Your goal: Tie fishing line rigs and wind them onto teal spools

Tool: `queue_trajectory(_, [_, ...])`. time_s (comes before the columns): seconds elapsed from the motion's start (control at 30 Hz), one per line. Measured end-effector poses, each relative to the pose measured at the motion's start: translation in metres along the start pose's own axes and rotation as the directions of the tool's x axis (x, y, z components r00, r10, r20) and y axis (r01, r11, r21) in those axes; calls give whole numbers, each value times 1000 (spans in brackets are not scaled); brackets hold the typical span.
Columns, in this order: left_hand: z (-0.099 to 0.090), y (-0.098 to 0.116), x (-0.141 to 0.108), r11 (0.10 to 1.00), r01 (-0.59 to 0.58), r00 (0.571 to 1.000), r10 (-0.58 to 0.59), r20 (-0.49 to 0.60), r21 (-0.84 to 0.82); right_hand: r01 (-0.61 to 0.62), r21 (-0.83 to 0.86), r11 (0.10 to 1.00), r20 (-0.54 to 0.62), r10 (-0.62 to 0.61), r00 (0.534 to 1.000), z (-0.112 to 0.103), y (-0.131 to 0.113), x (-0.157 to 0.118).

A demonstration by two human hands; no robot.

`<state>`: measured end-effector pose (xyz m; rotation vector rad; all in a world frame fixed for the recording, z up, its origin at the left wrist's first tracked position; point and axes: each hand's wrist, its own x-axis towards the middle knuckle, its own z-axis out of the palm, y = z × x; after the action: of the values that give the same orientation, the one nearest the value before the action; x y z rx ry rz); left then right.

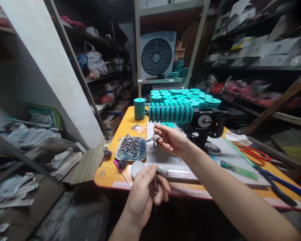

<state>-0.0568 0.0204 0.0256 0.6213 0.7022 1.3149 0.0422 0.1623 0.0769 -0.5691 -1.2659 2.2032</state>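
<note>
In front of the table edge, my left hand (146, 189) is closed on a thin dark rod (155, 184) that hangs down past the fingers; its exact kind is not clear. A pale cover wraps one of that hand's fingertips. Higher up, my right hand (172, 139) has its fingers curled just below a row of turquoise spools (170, 112) mounted on a black winding machine (205, 122). One of its fingertips also wears a pale cover, and whatever it pinches is too small to name. Left of both hands sits a tray (118, 157) of small grey cylinders and bluish pins.
Stacked turquoise spools (175, 92) crowd the back of the yellow table (107, 174). A pink-handled screwdriver (118, 166) and a white disc (137, 169) lie at the left front. Red scissors (259, 155), blue-handled pliers (283, 185) and a green tool (238, 170) lie at right.
</note>
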Motion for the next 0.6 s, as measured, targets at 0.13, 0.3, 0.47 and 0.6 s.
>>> queue_trajectory(0.13, [-5,-1,0,990,1,1000,-3,-9,-141,35,-53,998,6,-35,999,-3,0,-3])
queue_trajectory(0.3, [-17,-12,-9,978,81,994,-92,-51,-190,37,-214,976,25,-33,999,-2,16,-23])
queue_trajectory(0.47, [-19,-15,-18,984,81,992,-96,-85,-159,77,-593,802,145,12,989,4,38,-48])
queue_trajectory(0.6, [-18,-16,-22,987,85,996,-87,-6,-133,44,-552,833,89,6,996,6,52,-54])
